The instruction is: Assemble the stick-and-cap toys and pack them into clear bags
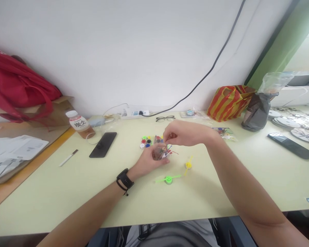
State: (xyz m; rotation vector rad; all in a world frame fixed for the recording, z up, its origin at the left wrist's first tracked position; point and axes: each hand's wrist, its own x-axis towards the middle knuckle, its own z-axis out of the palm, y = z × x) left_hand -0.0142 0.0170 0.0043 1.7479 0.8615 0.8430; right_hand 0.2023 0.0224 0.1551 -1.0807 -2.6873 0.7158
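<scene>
My left hand [147, 161] curls around a clear plastic container [158, 153] of thin coloured sticks; whether it is a bag or a cup I cannot tell. Directly above its mouth, my right hand [181, 133] points downward with fingers pinched together, and what they hold is hidden. Small round pieces [146, 141] in several colours lie in a group just behind my left hand. On the near side of the hands are a bright green two-bladed propeller piece [169, 179] and a smaller yellow one [188, 165], both flat on the table.
A dark phone [103, 144], a pen-like white stick [68, 158] and a drink bottle [79, 124] lie or stand to the left. Glasses [165, 118] and a power strip [135, 114] are at the wall. On the right are a striped bag [229, 103] and another phone [292, 145].
</scene>
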